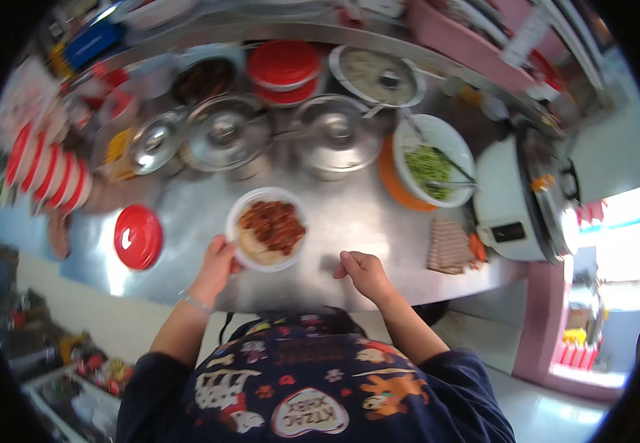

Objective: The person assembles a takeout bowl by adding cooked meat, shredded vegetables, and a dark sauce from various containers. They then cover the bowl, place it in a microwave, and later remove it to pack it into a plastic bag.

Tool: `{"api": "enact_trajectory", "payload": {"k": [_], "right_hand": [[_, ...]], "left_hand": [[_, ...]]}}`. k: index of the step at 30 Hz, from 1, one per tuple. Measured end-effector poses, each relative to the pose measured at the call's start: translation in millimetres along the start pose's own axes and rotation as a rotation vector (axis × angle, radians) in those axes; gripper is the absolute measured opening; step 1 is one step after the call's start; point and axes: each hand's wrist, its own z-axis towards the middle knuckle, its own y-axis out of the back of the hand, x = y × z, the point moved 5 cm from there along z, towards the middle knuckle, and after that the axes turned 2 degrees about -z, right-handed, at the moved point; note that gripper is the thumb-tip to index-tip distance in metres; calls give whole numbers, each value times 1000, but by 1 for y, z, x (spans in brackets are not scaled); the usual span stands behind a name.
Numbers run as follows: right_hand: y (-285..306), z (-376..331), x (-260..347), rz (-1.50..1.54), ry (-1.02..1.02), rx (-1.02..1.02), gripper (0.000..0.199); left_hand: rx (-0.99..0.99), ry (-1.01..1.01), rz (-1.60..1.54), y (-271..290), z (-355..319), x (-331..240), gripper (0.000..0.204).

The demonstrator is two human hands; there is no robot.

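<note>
1. Broadly spread beneath the fingers of the left hand (pixel 217 264) and the right hand (pixel 365 275): a steel counter (pixel 338 214), its surface streaked with reflections.
2. White cooker (pixel 499 184), standing well to the right of the right fingers.
3. White basin (pixel 449 133), ahead and to the right of the right fingers, set over an orange basin (pixel 392 177); it contains shredded greens (pixel 425 164) and utensils.
4. Two steel pots (pixel 228 133) with domed, knobbed lids, side by side, farther from the body than the fingers of either hand.
5. White bowl (pixel 290 255), at the left fingertips and to the left of the right fingers; reddish-brown topping (pixel 273 225) covers much of a paler food (pixel 257 249), which shows along the near and left side.
6. Red lid (pixel 138 236), lying flat to the left of the left fingers, apart from them.
7. Folded striped cloth (pixel 448 247), to the right of the right fingers.
8. Left hand: thumb and fingers grip the bowl's near-left rim. Right hand: fingers curled inward, apart from the bowl; contact with the counter cannot be told.
9. Bracelet (pixel 196 301), on the wrist behind the left fingers.
</note>
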Motion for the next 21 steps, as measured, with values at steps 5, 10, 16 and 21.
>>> {"api": "enact_trajectory", "payload": {"k": [5,10,16,21], "right_hand": [[190,-28,9,-410,198,-709,40],[304,22,22,-992,199,-627,73],[329,86,14,-1398,-1,-431,105],[334,97,22,-1333,-94,-259,98]], "left_hand": [[109,15,209,-25,25,-15,12],[265,-82,364,-102,70,-24,21],[247,-11,356,-175,61,-8,28],[207,-88,351,-202,47,-3,31]]}}
